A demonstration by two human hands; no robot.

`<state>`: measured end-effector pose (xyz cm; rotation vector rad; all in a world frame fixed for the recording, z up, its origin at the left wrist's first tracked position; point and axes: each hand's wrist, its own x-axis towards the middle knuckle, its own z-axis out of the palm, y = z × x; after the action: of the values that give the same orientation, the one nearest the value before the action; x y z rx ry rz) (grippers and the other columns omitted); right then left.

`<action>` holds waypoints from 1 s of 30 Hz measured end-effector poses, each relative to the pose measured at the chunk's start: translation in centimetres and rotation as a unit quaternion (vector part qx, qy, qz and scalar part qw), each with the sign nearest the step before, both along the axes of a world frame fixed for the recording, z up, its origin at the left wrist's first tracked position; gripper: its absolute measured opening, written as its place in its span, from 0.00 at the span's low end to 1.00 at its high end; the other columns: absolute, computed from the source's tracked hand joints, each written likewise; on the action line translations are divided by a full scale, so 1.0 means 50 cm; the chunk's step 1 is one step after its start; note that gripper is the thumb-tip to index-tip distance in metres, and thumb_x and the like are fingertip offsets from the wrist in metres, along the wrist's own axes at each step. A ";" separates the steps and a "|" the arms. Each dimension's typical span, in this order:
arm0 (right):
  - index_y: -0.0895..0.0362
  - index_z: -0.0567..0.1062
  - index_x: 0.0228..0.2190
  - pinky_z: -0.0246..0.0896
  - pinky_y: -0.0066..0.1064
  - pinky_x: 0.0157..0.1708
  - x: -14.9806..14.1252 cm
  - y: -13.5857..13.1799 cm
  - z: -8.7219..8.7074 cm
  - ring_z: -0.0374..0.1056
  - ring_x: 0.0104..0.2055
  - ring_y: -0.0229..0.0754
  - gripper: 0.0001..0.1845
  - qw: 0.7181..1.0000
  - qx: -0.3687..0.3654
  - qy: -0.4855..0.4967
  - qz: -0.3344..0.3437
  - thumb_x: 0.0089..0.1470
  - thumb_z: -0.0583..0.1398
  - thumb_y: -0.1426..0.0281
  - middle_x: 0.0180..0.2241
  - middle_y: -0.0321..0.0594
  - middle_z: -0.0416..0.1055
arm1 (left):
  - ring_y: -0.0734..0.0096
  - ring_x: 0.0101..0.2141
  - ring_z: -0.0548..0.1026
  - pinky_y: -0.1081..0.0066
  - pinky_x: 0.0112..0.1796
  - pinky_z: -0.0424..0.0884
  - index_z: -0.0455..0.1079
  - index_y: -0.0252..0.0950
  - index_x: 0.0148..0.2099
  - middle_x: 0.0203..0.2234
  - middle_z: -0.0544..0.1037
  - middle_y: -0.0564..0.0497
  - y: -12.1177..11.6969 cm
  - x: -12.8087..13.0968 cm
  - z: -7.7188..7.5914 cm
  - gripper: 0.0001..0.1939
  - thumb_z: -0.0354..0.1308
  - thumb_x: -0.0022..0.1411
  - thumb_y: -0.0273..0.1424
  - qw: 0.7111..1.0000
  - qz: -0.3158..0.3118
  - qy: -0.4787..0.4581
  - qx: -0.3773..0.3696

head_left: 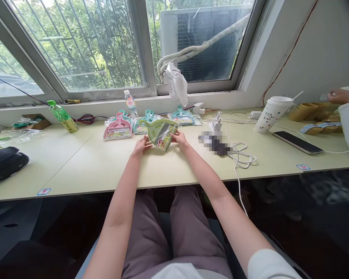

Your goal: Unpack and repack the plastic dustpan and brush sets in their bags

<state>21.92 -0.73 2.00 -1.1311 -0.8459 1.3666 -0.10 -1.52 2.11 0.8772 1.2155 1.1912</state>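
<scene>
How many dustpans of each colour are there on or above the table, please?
Light green dustpan: 1
Pink dustpan: 1
Teal dustpans: 3, one of them mostly hidden behind the pink one
Total: 5

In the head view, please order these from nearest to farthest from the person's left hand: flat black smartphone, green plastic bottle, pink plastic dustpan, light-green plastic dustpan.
1. Light-green plastic dustpan: at the left hand's fingers.
2. Pink plastic dustpan: just beyond, to the left.
3. Green plastic bottle: farther left, towards the window.
4. Flat black smartphone: far right.
</scene>
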 end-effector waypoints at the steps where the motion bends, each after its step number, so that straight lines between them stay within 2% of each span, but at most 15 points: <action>1: 0.58 0.71 0.33 0.74 0.35 0.35 -0.001 0.000 0.002 0.72 0.27 0.37 0.12 1.000 -0.001 -0.007 0.000 0.47 0.68 0.74 0.29 0.37 0.76 | 0.74 0.26 0.74 0.70 0.31 0.75 0.71 0.33 0.37 0.32 0.75 0.46 0.004 -0.001 -0.002 0.16 0.60 0.61 0.43 1.000 0.023 0.005 -0.008; 7: 0.59 0.74 0.32 0.74 0.36 0.31 -0.011 -0.004 0.018 0.72 0.26 0.40 0.12 0.998 0.015 -0.043 0.049 0.45 0.69 0.74 0.27 0.38 0.76 | 0.78 0.23 0.73 0.76 0.27 0.70 0.71 0.34 0.43 0.36 0.78 0.46 0.006 -0.010 0.007 0.16 0.47 0.70 0.39 0.989 0.146 0.028 0.000; 10: 0.59 0.74 0.34 0.74 0.36 0.31 -0.010 -0.008 0.024 0.73 0.27 0.41 0.11 0.997 0.026 -0.053 0.044 0.46 0.68 0.74 0.29 0.40 0.77 | 0.75 0.27 0.75 0.75 0.28 0.70 0.71 0.34 0.45 0.42 0.78 0.44 0.002 -0.014 0.015 0.17 0.46 0.70 0.40 0.981 0.190 0.041 0.029; 12: 0.59 0.75 0.35 0.72 0.34 0.29 -0.003 -0.011 0.027 0.73 0.27 0.40 0.11 0.996 0.034 -0.068 0.049 0.47 0.68 0.74 0.30 0.40 0.77 | 0.71 0.34 0.77 0.74 0.32 0.71 0.70 0.37 0.49 0.46 0.77 0.44 -0.001 -0.019 0.021 0.19 0.45 0.69 0.42 0.960 0.252 0.094 0.078; 14: 0.60 0.76 0.36 0.71 0.30 0.27 0.007 -0.014 0.030 0.73 0.27 0.39 0.12 0.993 0.031 -0.091 0.076 0.47 0.68 0.74 0.30 0.41 0.78 | 0.68 0.42 0.77 0.72 0.38 0.70 0.71 0.38 0.51 0.49 0.76 0.45 -0.005 -0.024 0.028 0.21 0.45 0.69 0.45 0.920 0.310 0.204 0.125; 15: 0.60 0.76 0.37 0.69 0.28 0.25 0.012 -0.016 0.031 0.72 0.27 0.38 0.12 0.990 0.025 -0.101 0.096 0.47 0.68 0.75 0.30 0.41 0.78 | 0.66 0.45 0.76 0.71 0.40 0.70 0.71 0.39 0.51 0.49 0.76 0.45 -0.008 -0.026 0.031 0.21 0.46 0.68 0.46 0.903 0.306 0.270 0.137; 16: 0.61 0.77 0.38 0.68 0.26 0.24 0.016 -0.018 0.032 0.72 0.26 0.38 0.12 0.987 0.018 -0.109 0.116 0.48 0.67 0.76 0.30 0.41 0.78 | 0.64 0.46 0.75 0.70 0.42 0.69 0.73 0.38 0.49 0.47 0.77 0.45 -0.010 -0.027 0.034 0.21 0.49 0.66 0.46 0.892 0.276 0.333 0.133; 18: 0.61 0.77 0.38 0.66 0.24 0.22 0.022 -0.020 0.034 0.72 0.25 0.36 0.12 0.982 0.007 -0.118 0.144 0.49 0.66 0.77 0.30 0.41 0.78 | 0.61 0.43 0.76 0.68 0.42 0.69 0.76 0.38 0.44 0.41 0.80 0.46 -0.013 -0.026 0.035 0.19 0.57 0.61 0.46 0.888 0.172 0.416 0.096; 20: 0.62 0.77 0.38 0.66 0.24 0.22 0.026 -0.021 0.034 0.71 0.25 0.36 0.11 0.980 0.001 -0.123 0.154 0.49 0.66 0.77 0.30 0.42 0.78 | 0.61 0.39 0.77 0.69 0.41 0.68 0.78 0.38 0.38 0.34 0.81 0.47 -0.014 -0.026 0.032 0.15 0.61 0.57 0.43 0.895 0.105 0.429 0.061; 21: 0.62 0.77 0.38 0.66 0.24 0.23 0.027 -0.020 0.034 0.71 0.25 0.36 0.11 0.980 0.003 -0.123 0.155 0.49 0.66 0.76 0.30 0.42 0.78 | 0.62 0.38 0.77 0.69 0.40 0.68 0.78 0.37 0.36 0.32 0.81 0.48 -0.013 -0.027 0.030 0.13 0.61 0.57 0.42 0.900 0.106 0.419 0.054; 23: 0.61 0.77 0.38 0.67 0.26 0.24 0.032 -0.016 0.032 0.72 0.26 0.38 0.12 0.981 0.012 -0.119 0.151 0.48 0.67 0.76 0.30 0.43 0.78 | 0.65 0.35 0.78 0.70 0.39 0.68 0.77 0.37 0.36 0.30 0.81 0.48 -0.011 -0.032 0.025 0.11 0.59 0.59 0.39 0.905 0.157 0.392 0.055; 26: 0.61 0.76 0.40 0.69 0.27 0.25 0.040 -0.006 0.028 0.73 0.27 0.39 0.14 0.991 0.015 -0.097 0.096 0.49 0.66 0.77 0.30 0.42 0.78 | 0.69 0.30 0.78 0.70 0.37 0.70 0.74 0.35 0.39 0.33 0.80 0.48 -0.009 -0.054 0.022 0.13 0.50 0.65 0.36 0.896 0.287 0.339 0.031; 28: 0.62 0.75 0.41 0.70 0.28 0.26 0.043 0.000 0.025 0.73 0.27 0.38 0.13 0.997 0.002 -0.071 0.023 0.51 0.64 0.79 0.29 0.41 0.78 | 0.69 0.31 0.78 0.69 0.37 0.71 0.70 0.35 0.46 0.38 0.79 0.46 -0.010 -0.074 0.023 0.17 0.41 0.69 0.33 0.877 0.386 0.288 -0.006; 30: 0.62 0.74 0.41 0.71 0.29 0.28 0.044 0.003 0.024 0.73 0.26 0.37 0.12 0.998 -0.010 -0.036 -0.047 0.52 0.62 0.80 0.29 0.40 0.78 | 0.66 0.38 0.78 0.66 0.41 0.71 0.65 0.35 0.53 0.45 0.76 0.42 -0.013 -0.093 0.024 0.20 0.34 0.70 0.30 0.841 0.470 0.264 -0.049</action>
<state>24.11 -0.59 3.19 -1.2273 -0.8206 1.2657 -4.77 -2.20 3.32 0.5170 2.2983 1.6705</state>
